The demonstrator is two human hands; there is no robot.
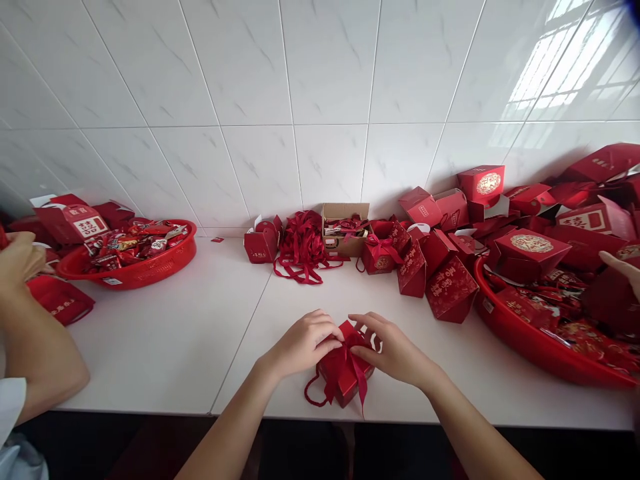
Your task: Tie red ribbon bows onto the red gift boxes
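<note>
A small red gift box [344, 387] stands near the front edge of the table, with a dark red ribbon [347, 355] tied in a bow on top. My left hand [309, 343] pinches the bow's left side between thumb and fingers. From the right, my right hand [393, 347] curves round the bow, its thumb on the ribbon and its fingertips partly hidden behind the loop. A red cord handle [311, 393] sticks out at the box's left, and a ribbon tail hangs down the front.
Behind lie a heap of ribbon [303, 240], an open cardboard box [345, 247] and a box with a bow [383, 250]. Red boxes [453, 290] pile up at right beside a basin [530, 353]. A sweets basin [150, 267] and another person's arm [40, 327] are left; another hand [623, 270] shows right.
</note>
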